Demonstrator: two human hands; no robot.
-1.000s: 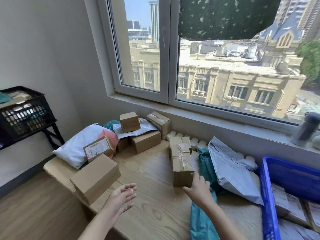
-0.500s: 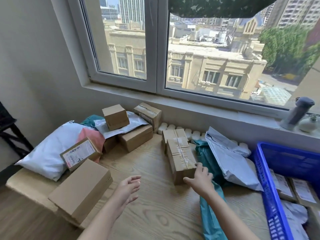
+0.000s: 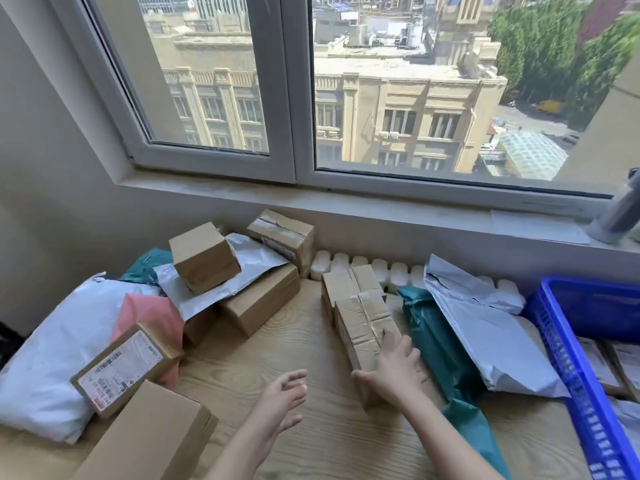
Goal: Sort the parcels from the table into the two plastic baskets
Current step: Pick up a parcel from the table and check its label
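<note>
I am looking down on a wooden table (image 3: 311,341) set under a window, with a city street outside. My right hand (image 3: 394,370) lies on the near end of a taped box (image 3: 363,327) at the middle of the table, thumb at its near left corner and fingers over the top, so I judge it is closing round the box, though the box is not yet lifted. My left hand (image 3: 282,400) hovers just beside it over bare wood, fingers spread and relaxed, holding nothing.

Outward from there, a second box (image 3: 343,284) stands behind the taped one. To the right lie a teal bag (image 3: 436,344) and a grey bag (image 3: 491,341), the grey one reaching the blue basket (image 3: 568,362) at the right edge. That basket already holds a few flat parcels. I cannot see the other basket.

At the left edge a heap remains: a white bag (image 3: 59,351), a pink bag (image 3: 149,313), a labelled box (image 3: 124,370) and several plain boxes. I judge the sorting is at an early stage, with most parcels left on the table.
</note>
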